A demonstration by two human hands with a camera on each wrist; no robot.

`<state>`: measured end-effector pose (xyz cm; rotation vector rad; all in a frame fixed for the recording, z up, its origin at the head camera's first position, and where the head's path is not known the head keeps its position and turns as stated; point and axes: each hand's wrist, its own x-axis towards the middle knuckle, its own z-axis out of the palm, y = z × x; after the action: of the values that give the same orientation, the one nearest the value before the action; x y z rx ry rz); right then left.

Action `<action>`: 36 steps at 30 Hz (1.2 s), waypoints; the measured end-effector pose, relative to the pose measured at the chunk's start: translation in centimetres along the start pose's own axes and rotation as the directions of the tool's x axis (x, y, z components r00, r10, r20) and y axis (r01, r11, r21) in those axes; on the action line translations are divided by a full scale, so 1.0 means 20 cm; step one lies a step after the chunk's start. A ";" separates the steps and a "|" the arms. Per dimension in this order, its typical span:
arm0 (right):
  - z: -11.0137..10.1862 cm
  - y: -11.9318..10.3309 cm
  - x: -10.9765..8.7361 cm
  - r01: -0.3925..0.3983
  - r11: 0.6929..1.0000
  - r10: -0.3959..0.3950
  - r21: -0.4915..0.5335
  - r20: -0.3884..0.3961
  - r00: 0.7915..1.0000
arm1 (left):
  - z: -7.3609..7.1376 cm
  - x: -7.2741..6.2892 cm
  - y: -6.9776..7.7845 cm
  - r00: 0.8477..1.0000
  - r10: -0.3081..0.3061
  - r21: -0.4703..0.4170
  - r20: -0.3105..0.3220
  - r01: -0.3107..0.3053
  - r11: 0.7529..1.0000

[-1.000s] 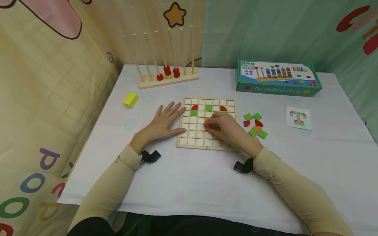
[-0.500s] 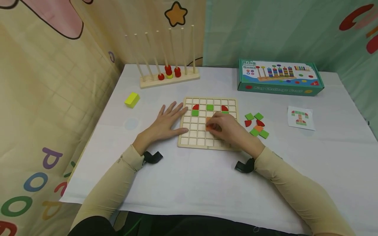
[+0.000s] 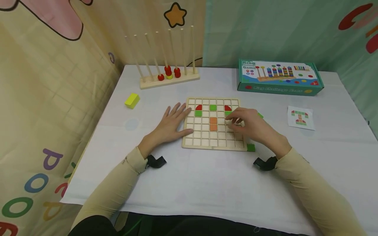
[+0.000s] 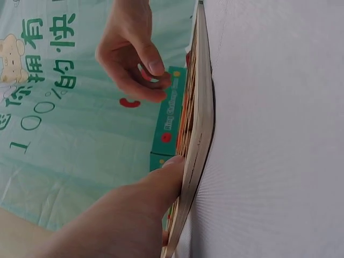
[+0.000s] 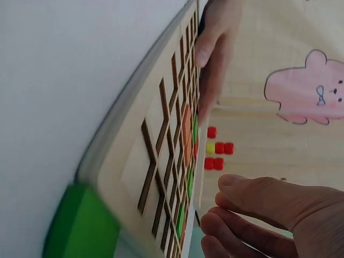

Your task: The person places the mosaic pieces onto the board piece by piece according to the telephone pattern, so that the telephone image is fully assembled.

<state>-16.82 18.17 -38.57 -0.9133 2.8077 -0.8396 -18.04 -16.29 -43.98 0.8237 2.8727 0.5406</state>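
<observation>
Curtained-off play corner; building type can't tell. Cartoon-print beige curtain [image 3: 68, 108] upper left, green curtain [image 3: 265, 32] upper right. White-covered counter [image 3: 189, 186] carries toys: peg stand [image 3: 169, 81] and boxed ring game [image 3: 280, 78] upper centre-right, grid board [image 3: 205, 120] mid-frame.

We rest left hand [image 3: 169, 125] on left edge of board [image 3: 197, 134], fingers spread, thumb reaching same edge nearer us. Our right hand [image 3: 251, 124] hovers over right part of board, fingers bent loosely toward thumb. Left forearm [image 3: 113, 182] slants in from near left of board, right forearm [image 3: 314, 186] from near right.
</observation>
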 end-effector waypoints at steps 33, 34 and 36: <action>-0.13 0.30 -0.30 -0.245 0.966 0.235 -0.089 -0.106 0.966 | 0.01 0.03 0.00 0.998 0.055 0.008 -0.015 -0.055 0.998; -0.13 0.30 -0.29 -0.251 0.964 0.243 -0.083 -0.104 0.965 | 0.01 0.03 -0.01 0.998 0.055 0.012 -0.014 -0.055 0.998; -0.13 0.31 -0.29 -0.258 0.963 0.251 -0.072 -0.097 0.963 | 0.01 0.02 -0.01 0.998 0.055 0.015 -0.015 -0.054 0.998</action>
<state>-15.88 26.79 -40.16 -0.5167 2.9692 -0.7471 -18.52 -16.17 -44.22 0.9064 2.8792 0.5344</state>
